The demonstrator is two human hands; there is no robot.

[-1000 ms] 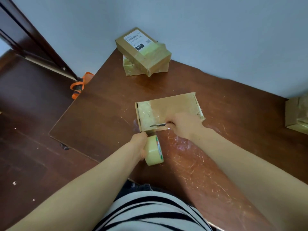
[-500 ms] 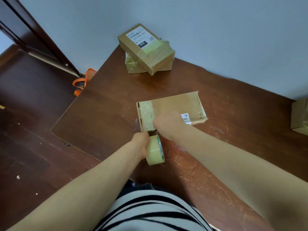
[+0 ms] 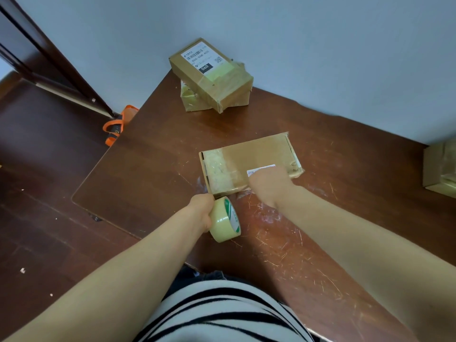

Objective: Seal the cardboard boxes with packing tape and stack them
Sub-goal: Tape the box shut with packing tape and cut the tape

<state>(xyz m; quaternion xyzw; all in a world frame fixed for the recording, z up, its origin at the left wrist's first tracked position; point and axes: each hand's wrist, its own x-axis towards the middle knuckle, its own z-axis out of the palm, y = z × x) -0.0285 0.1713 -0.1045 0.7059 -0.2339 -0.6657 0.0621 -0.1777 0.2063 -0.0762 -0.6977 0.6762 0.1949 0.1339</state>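
Mid-task: two taped boxes (image 3: pixel 212 75) are sitting stacked at the worktop's (image 3: pixel 153 164) far corner, while the left hand (image 3: pixel 199 211) is gripping the tape roll (image 3: pixel 225 219) just beside the centre flat box (image 3: pixel 249 156), the right hand (image 3: pixel 269 186) is resting on it (blurred, grip unreadable), and an edge box (image 3: pixel 439 169) is waiting at right, unstacked.

The light was soft and even. The table (image 3: pixel 283 255) shone a bit in front. The right hand (image 3: pixel 267 186) looked blurry. The edges bent.
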